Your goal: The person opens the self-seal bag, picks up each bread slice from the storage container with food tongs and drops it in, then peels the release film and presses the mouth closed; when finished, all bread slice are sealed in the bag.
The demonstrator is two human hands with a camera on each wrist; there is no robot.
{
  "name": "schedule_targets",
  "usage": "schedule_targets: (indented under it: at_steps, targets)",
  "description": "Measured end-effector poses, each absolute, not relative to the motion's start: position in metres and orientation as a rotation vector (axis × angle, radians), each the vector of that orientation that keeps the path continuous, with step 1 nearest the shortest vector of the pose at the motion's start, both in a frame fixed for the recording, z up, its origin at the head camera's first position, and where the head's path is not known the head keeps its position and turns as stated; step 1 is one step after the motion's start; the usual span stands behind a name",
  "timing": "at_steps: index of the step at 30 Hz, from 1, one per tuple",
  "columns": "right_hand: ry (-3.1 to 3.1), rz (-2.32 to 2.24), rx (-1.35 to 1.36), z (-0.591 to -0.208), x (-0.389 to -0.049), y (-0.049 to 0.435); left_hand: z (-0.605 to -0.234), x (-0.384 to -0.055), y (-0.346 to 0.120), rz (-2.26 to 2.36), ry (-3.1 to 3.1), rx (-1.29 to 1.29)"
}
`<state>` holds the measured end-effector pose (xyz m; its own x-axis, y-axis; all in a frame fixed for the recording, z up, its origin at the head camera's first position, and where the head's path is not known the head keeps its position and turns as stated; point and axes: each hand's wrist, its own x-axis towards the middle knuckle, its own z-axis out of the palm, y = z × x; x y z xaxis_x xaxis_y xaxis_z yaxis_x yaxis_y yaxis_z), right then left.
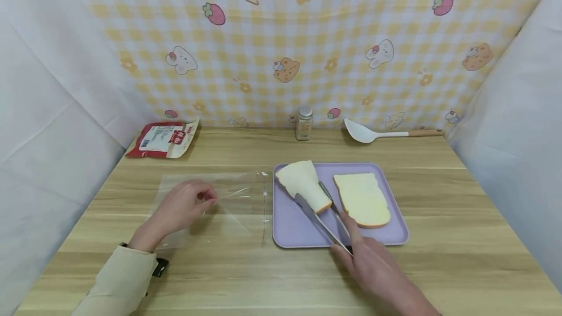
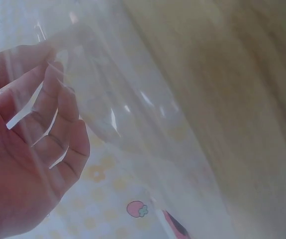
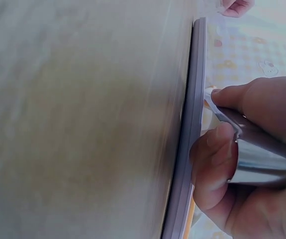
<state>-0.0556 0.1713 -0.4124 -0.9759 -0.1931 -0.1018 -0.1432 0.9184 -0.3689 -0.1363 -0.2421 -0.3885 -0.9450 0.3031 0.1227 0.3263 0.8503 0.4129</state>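
My left hand point(image 1: 186, 206) pinches the upper layer of a clear plastic bag point(image 1: 237, 208) between thumb and fingertips; the left wrist view shows the film point(image 2: 133, 109) lifted in folds. In my right hand point(image 1: 373, 262) is a pair of metal tongs point(image 1: 322, 226), its bent end point(image 3: 264, 162) lying against the palm. The tongs' tips squeeze one slice of bread point(image 1: 303, 179), which is bent narrow at its near end, over the left side of a purple tray point(image 1: 290, 235). A second bread slice point(image 1: 362, 199) lies flat on the tray's right side.
A red and white food packet point(image 1: 164, 139) lies at the back left. Near the back edge stands a small glass shaker point(image 1: 304, 123) with a metal cap. Right of it lies a white ladle point(image 1: 362, 131) with a wooden handle. A patterned curtain point(image 1: 263, 62) hangs behind the table.
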Motion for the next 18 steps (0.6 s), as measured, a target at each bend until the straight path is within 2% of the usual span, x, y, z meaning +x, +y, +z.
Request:
schedule_targets:
  at_steps: [18]
  targets:
    - [3.038, -0.557, -0.402, -0.406, -0.053, 0.185, -0.388, -0.139, -0.241, -0.680, -2.961, -0.479]
